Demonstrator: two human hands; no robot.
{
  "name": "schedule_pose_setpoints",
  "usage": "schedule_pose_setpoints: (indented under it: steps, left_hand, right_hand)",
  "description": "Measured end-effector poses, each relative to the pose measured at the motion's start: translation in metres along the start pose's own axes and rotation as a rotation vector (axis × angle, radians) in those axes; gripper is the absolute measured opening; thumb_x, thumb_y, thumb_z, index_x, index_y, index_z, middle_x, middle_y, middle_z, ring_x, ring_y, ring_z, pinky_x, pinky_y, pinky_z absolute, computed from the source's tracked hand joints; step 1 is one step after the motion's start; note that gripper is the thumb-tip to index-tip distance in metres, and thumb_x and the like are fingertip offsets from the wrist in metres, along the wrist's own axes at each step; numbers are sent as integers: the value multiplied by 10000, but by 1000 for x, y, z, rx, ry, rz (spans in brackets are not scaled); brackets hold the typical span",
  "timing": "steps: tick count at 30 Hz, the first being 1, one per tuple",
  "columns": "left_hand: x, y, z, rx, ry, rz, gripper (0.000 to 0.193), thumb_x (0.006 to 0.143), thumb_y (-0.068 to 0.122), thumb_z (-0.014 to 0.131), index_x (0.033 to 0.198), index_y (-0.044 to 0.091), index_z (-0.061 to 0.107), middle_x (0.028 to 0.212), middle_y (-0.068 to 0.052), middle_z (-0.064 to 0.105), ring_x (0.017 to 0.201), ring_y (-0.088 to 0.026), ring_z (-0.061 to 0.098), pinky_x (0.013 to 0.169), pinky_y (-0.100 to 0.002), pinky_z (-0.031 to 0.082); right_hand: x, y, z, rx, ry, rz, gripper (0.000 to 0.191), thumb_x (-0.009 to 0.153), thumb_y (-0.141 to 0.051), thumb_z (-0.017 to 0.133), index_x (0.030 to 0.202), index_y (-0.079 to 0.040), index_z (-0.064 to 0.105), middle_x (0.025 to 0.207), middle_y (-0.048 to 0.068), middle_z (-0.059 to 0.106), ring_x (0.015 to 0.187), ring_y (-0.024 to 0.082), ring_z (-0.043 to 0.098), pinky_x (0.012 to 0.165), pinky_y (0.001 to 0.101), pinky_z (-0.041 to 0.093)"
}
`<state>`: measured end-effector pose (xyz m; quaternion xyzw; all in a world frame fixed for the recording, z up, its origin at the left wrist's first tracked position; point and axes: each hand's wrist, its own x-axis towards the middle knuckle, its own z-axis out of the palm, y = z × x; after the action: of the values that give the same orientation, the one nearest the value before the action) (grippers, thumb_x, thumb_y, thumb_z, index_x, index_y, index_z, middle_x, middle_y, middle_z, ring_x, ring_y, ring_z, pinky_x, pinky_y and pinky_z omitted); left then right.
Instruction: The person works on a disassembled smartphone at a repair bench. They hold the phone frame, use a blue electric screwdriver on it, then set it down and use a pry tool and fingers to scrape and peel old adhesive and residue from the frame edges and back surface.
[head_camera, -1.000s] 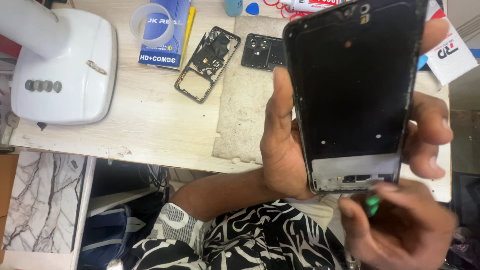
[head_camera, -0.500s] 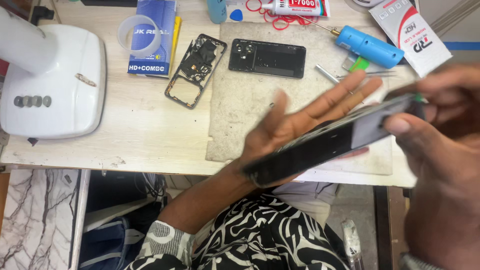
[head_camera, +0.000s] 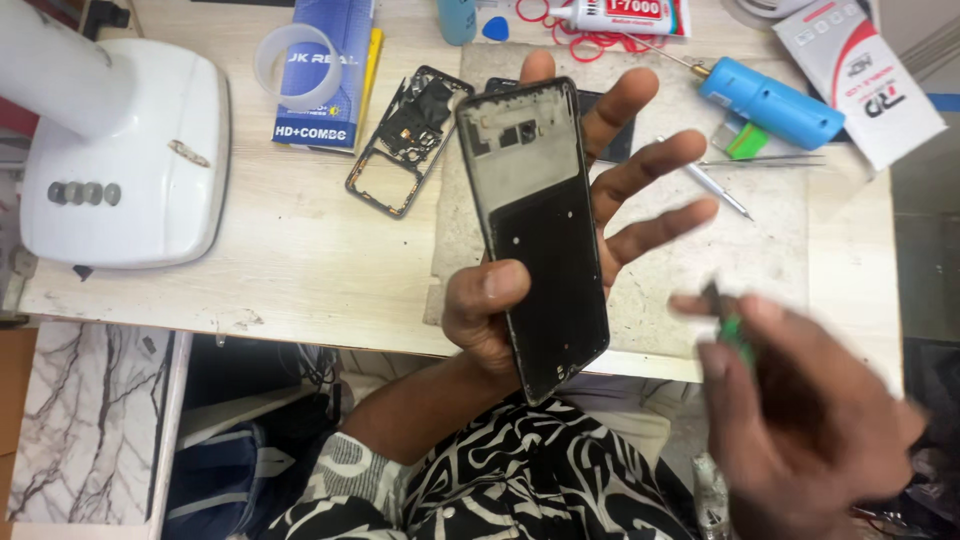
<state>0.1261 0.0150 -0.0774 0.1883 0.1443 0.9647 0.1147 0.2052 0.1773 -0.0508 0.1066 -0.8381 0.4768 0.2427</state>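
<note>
- The pale wooden workbench (head_camera: 300, 250) fills most of the view, its near edge running across below the hands
- A white lamp base (head_camera: 125, 160) with a row of grey buttons sits at the bench's left end
- A worn, stained work mat (head_camera: 760, 240) lies on the right half of the bench, under the raised phone
- The phone frame (head_camera: 540, 230), black and stripped with its inner side up, is held tilted above the mat, top end away from the person
- The left hand (head_camera: 560, 240) carries it: thumb pressed on the frame's lower left edge, four fingers spread open behind and out to the right
- The right hand (head_camera: 800, 400) is blurred, low on the right, just clear of the frame; its fingers are pinched shut on a small green tool (head_camera: 735, 335), which I can't make out sharply
- A white box with red and black print (head_camera: 860, 70) lies at the far right corner
- A blue packet (head_camera: 330, 70) rests at the back, a clear tape ring (head_camera: 295, 65) on it
- A second bare phone frame (head_camera: 408, 140) lies left of the mat
- A blue cylindrical tool (head_camera: 770, 100) lies near the white box
- A white glue tube (head_camera: 620, 15) lies at the back edge
- Metal tweezers (head_camera: 760, 160) and a slim metal screwdriver (head_camera: 705, 180) lie on the mat by the fingertips
</note>
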Motion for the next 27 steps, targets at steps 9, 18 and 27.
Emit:
schedule_pose_setpoints:
  steps: [9,18,27]
  left_hand:
    - [-1,-10,-16,-120,-42,101,1002,891,336,761,1657,221,127,1366,-120,461,1123,-205,519,906,-353,462]
    - [-15,2,-16,-111,-84,99,1019,874,234,783,1638,316,114,1151,-81,518,942,-180,577,731,-315,539]
    - [-28,5,-7,-40,-25,188,1013,872,180,767,1630,326,111,1188,-105,522,1081,-248,610,928,-512,613]
  right_hand:
    - [-28,6,7,146,-185,302,342,890,37,720,1230,-2,717,910,162,804,669,104,734,577,194,549]
    - [-40,-5,33,-10,-42,146,209,936,41,742,1141,35,699,970,182,757,808,136,779,626,180,587]
    - [-38,-1,29,-117,-49,76,202,866,68,776,1056,45,710,883,190,750,776,166,776,624,226,568]
